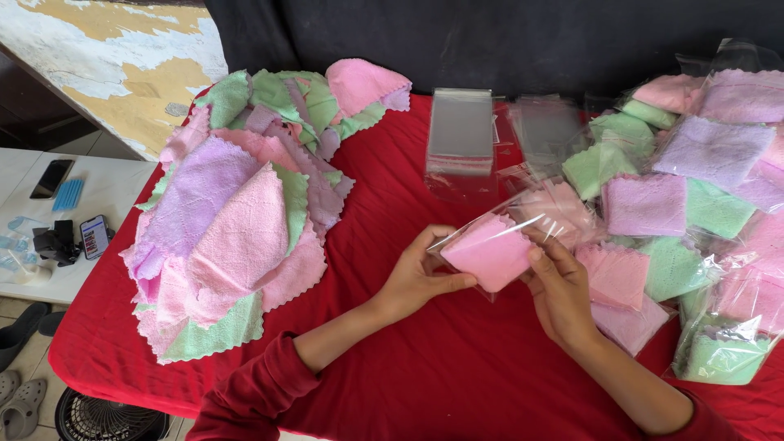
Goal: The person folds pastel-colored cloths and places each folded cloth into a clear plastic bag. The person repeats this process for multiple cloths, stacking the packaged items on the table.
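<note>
2 hands (pixel 490 282), 1 pink cloth (pixel 487 253)

Your left hand (pixel 420 278) and right hand (pixel 562 287) hold a folded pink cloth (pixel 488 253) inside a clear bag (pixel 523 220) above the red table cover (pixel 408 367). Loose cloths (pixel 237 212) lie left, bagged cloths (pixel 678 196) right.

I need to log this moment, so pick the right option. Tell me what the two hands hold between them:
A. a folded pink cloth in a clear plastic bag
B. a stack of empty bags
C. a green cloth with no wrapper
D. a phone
A: the left hand and right hand both grip a folded pink cloth that sits inside a clear plastic bag, above the red tablecloth.
</note>
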